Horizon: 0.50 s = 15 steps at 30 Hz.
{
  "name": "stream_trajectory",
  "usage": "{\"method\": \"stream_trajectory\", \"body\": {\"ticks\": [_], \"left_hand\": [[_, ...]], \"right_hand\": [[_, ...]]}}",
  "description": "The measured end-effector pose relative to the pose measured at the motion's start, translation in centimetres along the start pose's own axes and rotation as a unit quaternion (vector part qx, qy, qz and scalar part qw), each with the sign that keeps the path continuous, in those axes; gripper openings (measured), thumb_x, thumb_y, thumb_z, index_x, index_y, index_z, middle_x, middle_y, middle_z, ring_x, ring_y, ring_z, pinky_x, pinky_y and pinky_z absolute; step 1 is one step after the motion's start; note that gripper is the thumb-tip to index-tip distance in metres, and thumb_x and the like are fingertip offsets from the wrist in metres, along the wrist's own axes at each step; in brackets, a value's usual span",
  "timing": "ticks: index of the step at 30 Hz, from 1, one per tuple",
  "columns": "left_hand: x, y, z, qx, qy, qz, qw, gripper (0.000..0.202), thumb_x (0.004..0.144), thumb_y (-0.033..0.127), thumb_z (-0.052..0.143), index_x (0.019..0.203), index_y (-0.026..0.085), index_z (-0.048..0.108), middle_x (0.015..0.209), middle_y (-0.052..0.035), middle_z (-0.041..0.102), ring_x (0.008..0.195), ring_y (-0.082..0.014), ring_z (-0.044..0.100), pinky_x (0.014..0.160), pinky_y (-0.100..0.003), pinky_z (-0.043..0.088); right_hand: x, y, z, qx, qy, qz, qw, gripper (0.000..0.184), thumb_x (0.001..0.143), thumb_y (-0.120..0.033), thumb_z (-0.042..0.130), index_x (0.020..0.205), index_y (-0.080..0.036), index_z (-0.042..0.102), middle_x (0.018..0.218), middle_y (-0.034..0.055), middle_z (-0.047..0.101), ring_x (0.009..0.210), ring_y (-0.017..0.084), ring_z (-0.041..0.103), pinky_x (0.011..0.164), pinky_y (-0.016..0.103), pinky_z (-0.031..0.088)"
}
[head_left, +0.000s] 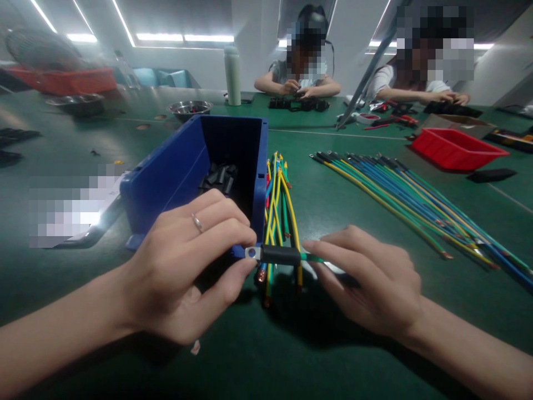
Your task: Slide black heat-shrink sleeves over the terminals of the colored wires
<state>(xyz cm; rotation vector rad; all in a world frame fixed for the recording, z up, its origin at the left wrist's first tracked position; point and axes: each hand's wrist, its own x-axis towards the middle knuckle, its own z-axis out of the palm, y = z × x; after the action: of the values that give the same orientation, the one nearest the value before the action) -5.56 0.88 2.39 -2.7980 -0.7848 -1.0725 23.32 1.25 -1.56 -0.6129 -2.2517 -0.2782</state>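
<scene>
Between my hands lies a short level length of green cable (311, 258) with a metal ring lug (252, 253) on its left end. A black sleeve (281, 255) covers the cable beside the lug. My left hand (195, 266), with a ring on one finger, pinches the lug end between thumb and fingertips. My right hand (366, 278) is closed on the green cable just right of the sleeve. Behind the sleeve, a bundle of yellow, green and blue cables (275, 205) with bare copper ends rests against a blue bin (166, 172). Black sleeves (220, 178) lie inside the bin.
Finished-looking cables with black ends (383, 194) lie fanned out to the right. Behind them stands a red tray (458, 149). A phone-like device (91, 214) is left of the bin. Metal bowls (190, 109), a bottle (232, 75) and two people working (306, 72) are across the table.
</scene>
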Motion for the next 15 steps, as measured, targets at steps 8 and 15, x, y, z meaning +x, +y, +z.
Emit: {"method": "stream_trajectory", "body": {"ticks": [8,15], "left_hand": [[0.16,-0.07,0.19,-0.019,-0.007,0.008,1.0,0.016,0.101,0.005,0.059,0.11,0.017,0.064,0.095,-0.0043,0.072,0.088,-0.0181,0.065,0.078,-0.034,0.058],[0.08,-0.28,0.42,-0.031,-0.01,0.019,0.999,0.018,0.101,0.005,0.056,0.112,0.019,0.063,0.092,-0.005,0.073,0.083,-0.0201,0.063,0.075,-0.038,0.056]], "right_hand": [[-0.24,0.0,0.32,-0.005,-0.016,0.014,1.0,0.033,0.1,-0.007,0.056,0.129,-0.022,0.065,0.092,0.0022,0.073,0.07,0.014,0.065,0.055,0.027,0.045],[-0.02,0.06,0.34,-0.008,-0.019,0.005,1.0,0.037,0.097,-0.006,0.055,0.129,-0.021,0.066,0.092,0.0029,0.072,0.07,0.015,0.063,0.055,0.027,0.046]]}}
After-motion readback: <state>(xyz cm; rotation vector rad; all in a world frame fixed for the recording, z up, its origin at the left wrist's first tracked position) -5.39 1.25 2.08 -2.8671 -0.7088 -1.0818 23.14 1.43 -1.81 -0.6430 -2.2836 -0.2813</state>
